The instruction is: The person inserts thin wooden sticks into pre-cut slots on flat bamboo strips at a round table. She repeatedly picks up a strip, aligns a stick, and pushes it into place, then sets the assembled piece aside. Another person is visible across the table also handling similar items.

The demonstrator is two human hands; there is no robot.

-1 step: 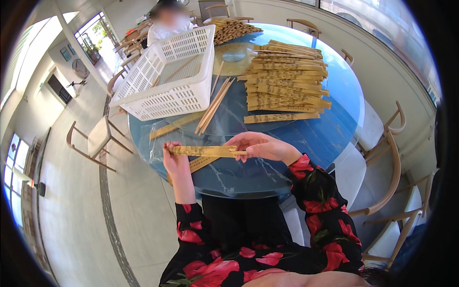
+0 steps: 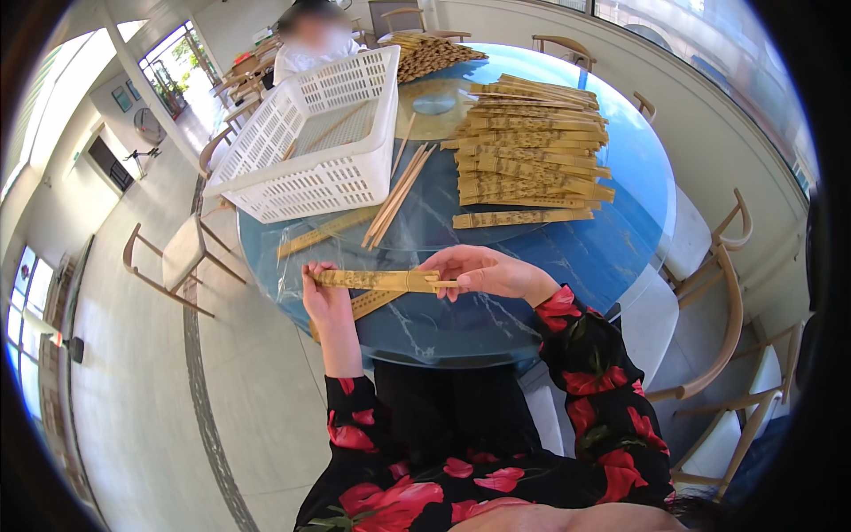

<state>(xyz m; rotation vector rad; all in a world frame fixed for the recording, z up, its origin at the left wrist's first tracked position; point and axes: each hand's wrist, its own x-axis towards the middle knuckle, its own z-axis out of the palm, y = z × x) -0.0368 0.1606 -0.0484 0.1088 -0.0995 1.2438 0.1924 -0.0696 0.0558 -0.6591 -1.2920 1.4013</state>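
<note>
A yellow printed paper chopstick sleeve [image 2: 377, 280] stretches level between my hands above the near edge of the blue table. My left hand [image 2: 321, 288] pinches its left end. At the sleeve's right end, my right hand [image 2: 479, 269] grips pale wooden chopsticks [image 2: 448, 285], whose short ends stick out of the opening. The rest of the chopsticks is hidden inside the sleeve. Beneath the held sleeve, another yellow sleeve [image 2: 377, 303] lies slantwise on the table. Several loose chopsticks [image 2: 397, 197] lie together farther off, beside one more flat sleeve [image 2: 324, 234].
A white plastic basket [image 2: 310, 182] with a few chopsticks inside stands at the left on the round blue table [image 2: 634, 191]. To the right is a large pile of sleeves [image 2: 527, 151]; a second pile [image 2: 430, 55] lies farther back. Behind the basket sits another person [image 2: 306, 58]. Chairs [image 2: 182, 253] surround the table.
</note>
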